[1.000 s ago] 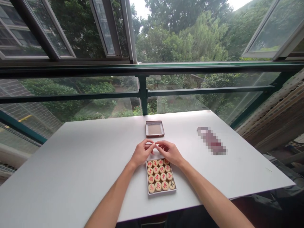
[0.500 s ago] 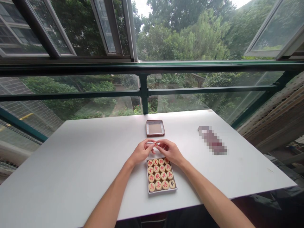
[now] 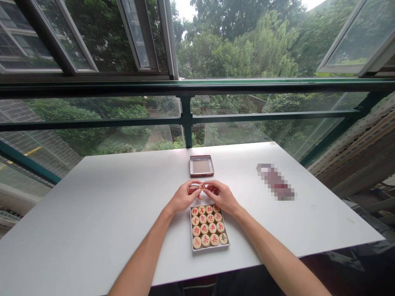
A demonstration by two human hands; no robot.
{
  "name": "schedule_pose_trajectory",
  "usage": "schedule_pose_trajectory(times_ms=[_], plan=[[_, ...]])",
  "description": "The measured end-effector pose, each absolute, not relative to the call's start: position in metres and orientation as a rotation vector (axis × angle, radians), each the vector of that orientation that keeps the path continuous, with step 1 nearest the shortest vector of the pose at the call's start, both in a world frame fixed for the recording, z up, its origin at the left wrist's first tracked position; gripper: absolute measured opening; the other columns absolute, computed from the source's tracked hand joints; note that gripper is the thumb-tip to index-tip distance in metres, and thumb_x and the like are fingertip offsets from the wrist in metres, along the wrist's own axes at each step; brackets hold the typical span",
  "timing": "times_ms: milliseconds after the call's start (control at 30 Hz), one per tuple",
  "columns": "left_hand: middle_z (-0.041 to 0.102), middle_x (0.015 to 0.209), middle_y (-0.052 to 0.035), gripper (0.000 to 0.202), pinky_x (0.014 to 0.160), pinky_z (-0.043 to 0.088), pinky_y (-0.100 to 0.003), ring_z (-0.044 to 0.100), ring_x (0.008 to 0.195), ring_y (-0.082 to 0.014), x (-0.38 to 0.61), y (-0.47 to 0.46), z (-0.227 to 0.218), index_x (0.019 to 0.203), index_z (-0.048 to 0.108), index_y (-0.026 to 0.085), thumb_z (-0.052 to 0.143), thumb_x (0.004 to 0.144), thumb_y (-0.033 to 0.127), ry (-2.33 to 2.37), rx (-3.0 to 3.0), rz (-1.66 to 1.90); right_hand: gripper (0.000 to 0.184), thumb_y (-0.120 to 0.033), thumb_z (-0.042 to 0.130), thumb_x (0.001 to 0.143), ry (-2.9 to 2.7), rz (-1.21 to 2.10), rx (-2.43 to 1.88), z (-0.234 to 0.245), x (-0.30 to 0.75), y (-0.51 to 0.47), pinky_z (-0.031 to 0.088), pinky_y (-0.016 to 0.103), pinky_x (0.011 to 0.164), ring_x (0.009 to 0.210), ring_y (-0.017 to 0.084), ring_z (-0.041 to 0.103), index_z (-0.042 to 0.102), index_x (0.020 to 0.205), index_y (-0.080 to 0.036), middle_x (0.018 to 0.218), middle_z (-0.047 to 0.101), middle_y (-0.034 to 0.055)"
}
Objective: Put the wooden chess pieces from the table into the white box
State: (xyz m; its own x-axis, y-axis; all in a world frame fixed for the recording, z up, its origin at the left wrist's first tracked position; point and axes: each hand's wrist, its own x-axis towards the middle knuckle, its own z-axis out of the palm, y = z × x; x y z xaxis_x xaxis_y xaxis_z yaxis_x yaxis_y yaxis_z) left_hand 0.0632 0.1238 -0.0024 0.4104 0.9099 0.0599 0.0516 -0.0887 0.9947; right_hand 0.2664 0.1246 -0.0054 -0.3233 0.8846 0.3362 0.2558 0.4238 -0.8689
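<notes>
Between the fingertips of both my hands is a round Chinese chess piece [image 3: 202, 186] with a red character on its face. My left hand [image 3: 185, 195] pinches it from the left, and my right hand [image 3: 219, 195] from the right. Just below, on the near side, sits an open box [image 3: 211, 249] filled with rows of wooden chess pieces. Most of these bear red characters; the piece [image 3: 223, 238] at the near right corner has a black one. Part of the upper right piece is covered by my right hand.
Beyond my hands lies a box lid [image 3: 201, 165], its hollow side up. A blurred-out reddish item [image 3: 276, 181] rests on the right of the white table [image 3: 108, 213]. Past the far edge runs a green railing [image 3: 265, 87] with glass panes.
The chess piece has turned slightly between my fingers, so more of its red character faces me. Both hands stay in nearly the same place.
</notes>
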Motion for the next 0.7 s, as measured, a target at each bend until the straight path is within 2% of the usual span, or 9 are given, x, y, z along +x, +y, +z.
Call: schedule_pose_trajectory(times_ms=[333,467,700], plan=[[0.075,0.098,-0.01,0.039,0.075,0.056,-0.03,0.07,0.076,-0.0168,0.066,0.123,0.002,0.116,0.06,0.015,0.07,0.087,0.038,0.941,1.493,0.973,0.026,-0.036,0.064,0.091,-1.816,0.888,-0.973,-0.005,0.267,0.125,0.05,0.026,0.062,0.07,0.014,0.061,0.067,0.114,-0.023,0.092,0.068,0.0033],[0.074,0.106,-0.0117,0.038,0.074,0.058,-0.031,0.071,0.086,-0.0201,0.067,0.124,0.0,0.112,0.066,0.016,0.073,0.084,0.039,0.953,1.497,1.015,0.026,-0.037,0.064,0.09,-1.797,0.889,-0.977,-0.006,0.267,0.126,0.051,0.026,0.06,0.067,0.013,0.061,0.066,0.112,-0.023,0.098,0.069,0.0041],[0.076,0.101,-0.0109,0.035,0.073,0.059,-0.031,0.072,0.09,-0.0232,0.068,0.127,-0.008,0.102,0.073,0.015,0.076,0.079,0.042,0.99,1.453,1.091,0.028,-0.038,0.064,0.09,-1.762,1.031,-0.948,-0.006,0.267,0.125,0.056,0.029,0.07,0.078,0.017,0.069,0.065,0.113,-0.023,0.1,0.072,0.0048]])
